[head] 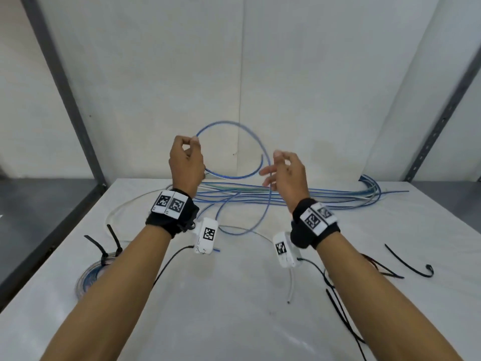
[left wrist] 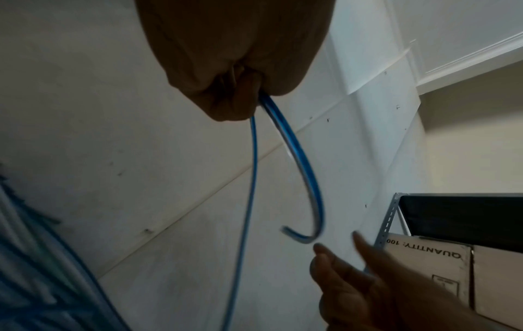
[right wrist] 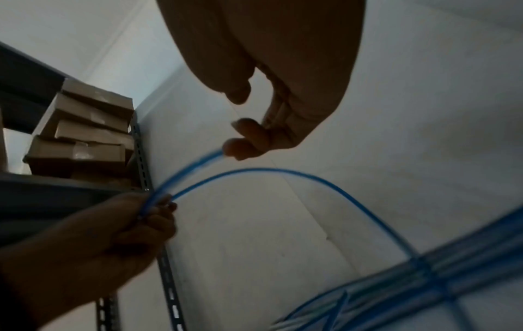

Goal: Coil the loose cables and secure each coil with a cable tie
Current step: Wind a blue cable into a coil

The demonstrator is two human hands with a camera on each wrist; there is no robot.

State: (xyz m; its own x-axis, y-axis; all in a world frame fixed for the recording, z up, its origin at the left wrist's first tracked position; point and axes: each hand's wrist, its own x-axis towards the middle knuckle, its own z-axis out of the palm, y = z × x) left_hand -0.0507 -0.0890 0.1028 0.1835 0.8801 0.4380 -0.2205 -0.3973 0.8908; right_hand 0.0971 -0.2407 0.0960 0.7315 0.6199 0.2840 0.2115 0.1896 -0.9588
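Note:
My left hand [head: 188,155] is raised above the table and pinches a blue cable [head: 229,123] bent into one loop. In the left wrist view two strands of the blue cable [left wrist: 300,156] leave the left hand [left wrist: 226,74]. The loop's free end curls toward my right hand [head: 282,169], which hovers beside it with relaxed fingers [right wrist: 243,147] and grips nothing; whether they touch the blurred cable [right wrist: 268,171] end is unclear. The long strand drops past the right hand to the table. A finished coil [head: 88,276] bound by black cable ties [head: 104,252] lies at the front left.
A pile of blue and white cables [head: 299,198] stretches across the back of the white table [head: 234,321]. Loose black cable ties [head: 408,264] lie at the right. A white cable [head: 117,212] curves at the left. Metal shelf posts [head: 65,95] flank the table; cardboard boxes [right wrist: 82,138] sit on a shelf.

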